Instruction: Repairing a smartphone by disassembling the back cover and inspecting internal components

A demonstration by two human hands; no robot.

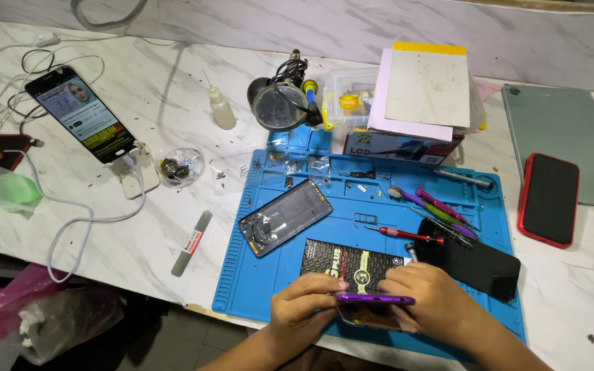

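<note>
Both my hands hold a purple-framed phone [374, 301] edge-up over the front of the blue work mat [256, 275]. My left hand [300, 312] grips its left end and underside; my right hand [427, 299] grips its right end. Just behind the phone lies a black printed packet [352, 264]. A dark phone frame with exposed insides [284, 216] rests on the mat to the left. A black screen panel [479, 264] lies right of my right hand.
A red-handled screwdriver [407, 235] and purple pry tools [434, 205] lie on the mat. A red-cased phone [549, 199] rests on a grey tablet [565, 141] at right. A lit phone on a stand [80, 113], glue bottle [221, 108], round magnifier lamp [276, 103], and stacked boxes [407, 117] stand behind.
</note>
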